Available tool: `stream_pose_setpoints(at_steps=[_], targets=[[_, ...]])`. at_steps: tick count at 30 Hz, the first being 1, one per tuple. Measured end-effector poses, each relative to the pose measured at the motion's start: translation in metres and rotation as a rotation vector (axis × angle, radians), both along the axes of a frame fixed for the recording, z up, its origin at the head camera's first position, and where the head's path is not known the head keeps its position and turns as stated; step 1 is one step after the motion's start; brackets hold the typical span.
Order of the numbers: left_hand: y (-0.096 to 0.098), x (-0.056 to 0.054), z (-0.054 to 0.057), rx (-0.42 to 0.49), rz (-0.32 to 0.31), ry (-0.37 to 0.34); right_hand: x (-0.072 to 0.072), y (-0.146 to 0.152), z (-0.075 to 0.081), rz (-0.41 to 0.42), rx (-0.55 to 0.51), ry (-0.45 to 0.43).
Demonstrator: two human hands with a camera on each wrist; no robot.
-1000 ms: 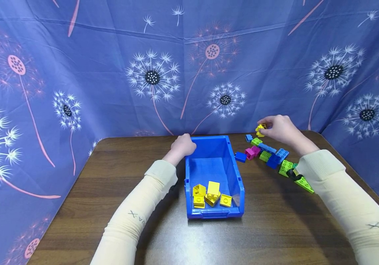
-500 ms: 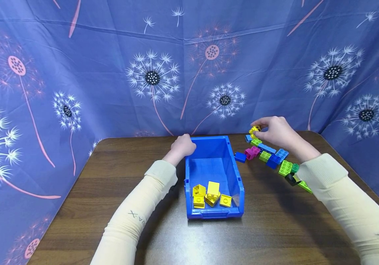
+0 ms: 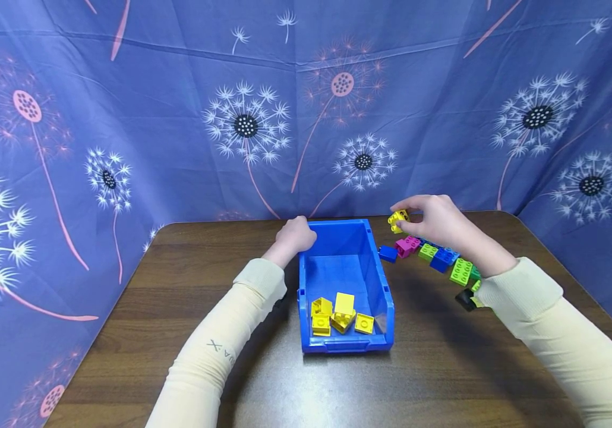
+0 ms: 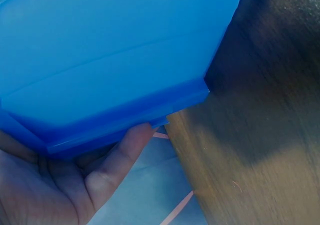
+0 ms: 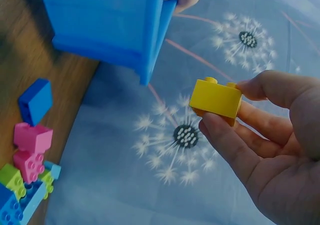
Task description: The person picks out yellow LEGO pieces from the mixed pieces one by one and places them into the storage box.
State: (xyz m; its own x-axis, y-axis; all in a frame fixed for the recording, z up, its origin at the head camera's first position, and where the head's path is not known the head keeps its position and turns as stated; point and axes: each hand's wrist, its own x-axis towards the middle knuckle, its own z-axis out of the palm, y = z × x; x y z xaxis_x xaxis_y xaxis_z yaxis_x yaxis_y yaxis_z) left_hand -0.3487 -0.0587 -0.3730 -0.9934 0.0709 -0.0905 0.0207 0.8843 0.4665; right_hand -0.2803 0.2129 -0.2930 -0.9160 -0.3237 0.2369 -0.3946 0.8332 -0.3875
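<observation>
Between thumb and fingers, my right hand [image 3: 439,219] pinches a yellow toy building brick [image 3: 396,222] above the back of the table, right of a blue plastic bin [image 3: 333,276]. In the right wrist view the yellow brick [image 5: 215,99] shows its studs, held clear of everything else. My left hand [image 3: 296,235] grips the bin at its back left corner. In the left wrist view a finger [image 4: 120,160] bends against the bin's rim [image 4: 130,116]; the other fingers are partly hidden. Several yellow bricks [image 3: 345,304] lie near the bin's front end.
Right of the bin, a dark blue brick [image 3: 388,254], magenta bricks [image 3: 407,245], lime green bricks [image 3: 461,271] and other coloured ones form a loose row. A black piece [image 3: 465,299] lies by my right sleeve. A patterned blue cloth [image 3: 177,107] hangs behind the wooden table [image 3: 204,249].
My right hand has moved left toward the bin, carrying the yellow brick, and slightly nearer to me. My left hand and the bin have stayed put.
</observation>
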Motion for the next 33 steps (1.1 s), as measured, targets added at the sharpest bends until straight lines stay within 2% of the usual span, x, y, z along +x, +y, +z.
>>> stream_pose_setpoints(at_steps=[12, 25, 33], targets=[[0.000, -0.001, 0.000, -0.002, -0.001, 0.001, 0.016, -0.020, 0.004, 0.127, 0.014, 0.035], [0.000, -0.002, -0.002, 0.009, -0.010, 0.001, 0.031, -0.046, -0.001, 0.232, -0.038, 0.065], [0.000, -0.001, -0.001, 0.000, -0.001, -0.003, 0.041, -0.064, -0.008, 0.346, -0.041, 0.078]])
